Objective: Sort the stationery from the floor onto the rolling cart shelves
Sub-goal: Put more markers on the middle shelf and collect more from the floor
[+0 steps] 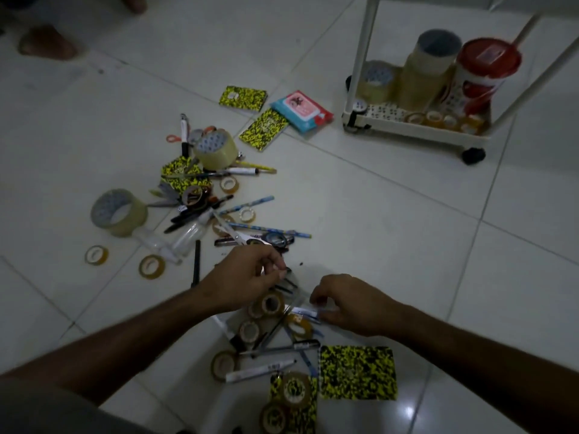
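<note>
Stationery lies scattered on the white tiled floor: pens, scissors [239,236], small tape rolls [152,266], two big clear tape rolls [119,212] and yellow-black notebooks [357,372]. My left hand [242,278] hovers over the near pile with curled fingers pinching something small and dark, seemingly a pen. My right hand [347,303] is down beside it, fingers curled around a white-barrelled pen [305,312]. The white rolling cart [416,128] stands at the upper right; its bottom shelf holds big tape rolls, small rolls and a red-lidded canister [482,76].
A blue-red packet [302,111] and two more notebooks lie on the floor between the pile and the cart. Another person's bare feet [47,42] are at the top left. The cart's black wheel [473,155] rests on the tiles.
</note>
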Demonstrator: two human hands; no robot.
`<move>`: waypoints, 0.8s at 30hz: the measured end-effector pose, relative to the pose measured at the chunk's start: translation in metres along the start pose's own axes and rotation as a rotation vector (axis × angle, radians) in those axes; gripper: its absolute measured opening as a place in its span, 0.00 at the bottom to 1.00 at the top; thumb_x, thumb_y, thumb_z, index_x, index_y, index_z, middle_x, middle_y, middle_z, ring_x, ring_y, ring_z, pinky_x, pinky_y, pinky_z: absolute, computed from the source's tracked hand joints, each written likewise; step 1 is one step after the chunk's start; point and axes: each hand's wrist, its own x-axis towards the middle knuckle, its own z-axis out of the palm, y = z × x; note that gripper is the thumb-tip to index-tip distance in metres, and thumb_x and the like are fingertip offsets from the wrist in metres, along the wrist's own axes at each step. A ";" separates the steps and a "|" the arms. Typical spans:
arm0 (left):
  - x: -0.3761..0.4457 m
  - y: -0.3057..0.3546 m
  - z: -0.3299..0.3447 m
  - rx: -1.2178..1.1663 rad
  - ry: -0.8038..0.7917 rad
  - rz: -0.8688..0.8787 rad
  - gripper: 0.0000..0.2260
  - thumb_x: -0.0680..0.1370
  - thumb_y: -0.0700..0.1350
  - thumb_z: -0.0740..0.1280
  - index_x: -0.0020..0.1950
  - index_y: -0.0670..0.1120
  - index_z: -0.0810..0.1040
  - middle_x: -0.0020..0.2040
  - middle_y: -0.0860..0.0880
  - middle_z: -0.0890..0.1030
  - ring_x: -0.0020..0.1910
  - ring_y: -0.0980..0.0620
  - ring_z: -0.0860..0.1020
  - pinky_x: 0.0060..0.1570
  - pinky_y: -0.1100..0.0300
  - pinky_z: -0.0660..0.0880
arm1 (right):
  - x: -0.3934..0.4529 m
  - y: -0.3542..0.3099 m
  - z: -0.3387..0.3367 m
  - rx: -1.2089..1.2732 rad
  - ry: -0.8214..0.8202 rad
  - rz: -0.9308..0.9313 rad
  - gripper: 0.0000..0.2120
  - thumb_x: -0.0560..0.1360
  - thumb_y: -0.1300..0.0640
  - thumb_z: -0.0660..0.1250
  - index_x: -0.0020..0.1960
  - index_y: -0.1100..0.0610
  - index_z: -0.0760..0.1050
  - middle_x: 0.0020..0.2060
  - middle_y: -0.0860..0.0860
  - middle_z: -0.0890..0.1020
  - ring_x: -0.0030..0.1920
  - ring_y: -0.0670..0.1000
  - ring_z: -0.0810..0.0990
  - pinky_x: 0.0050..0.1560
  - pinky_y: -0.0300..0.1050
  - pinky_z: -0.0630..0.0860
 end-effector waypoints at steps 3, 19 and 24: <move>-0.008 -0.008 0.009 0.017 -0.045 -0.004 0.02 0.78 0.44 0.72 0.49 0.49 0.83 0.38 0.54 0.80 0.35 0.58 0.77 0.33 0.70 0.69 | -0.002 -0.001 0.011 -0.065 -0.013 -0.004 0.15 0.75 0.46 0.70 0.58 0.52 0.79 0.51 0.50 0.77 0.53 0.51 0.75 0.51 0.48 0.73; -0.027 -0.021 0.011 -0.034 -0.001 -0.046 0.03 0.76 0.44 0.75 0.47 0.49 0.83 0.38 0.55 0.79 0.36 0.59 0.76 0.35 0.66 0.71 | -0.018 -0.002 0.026 -0.217 0.213 -0.120 0.09 0.77 0.48 0.64 0.46 0.55 0.74 0.43 0.51 0.74 0.44 0.52 0.73 0.36 0.46 0.69; -0.027 -0.016 0.007 -0.075 0.014 -0.086 0.02 0.77 0.43 0.73 0.48 0.49 0.83 0.38 0.54 0.79 0.34 0.60 0.74 0.35 0.69 0.71 | -0.027 0.001 0.011 -0.164 0.360 -0.149 0.09 0.78 0.49 0.64 0.48 0.55 0.75 0.43 0.50 0.74 0.45 0.50 0.72 0.39 0.45 0.71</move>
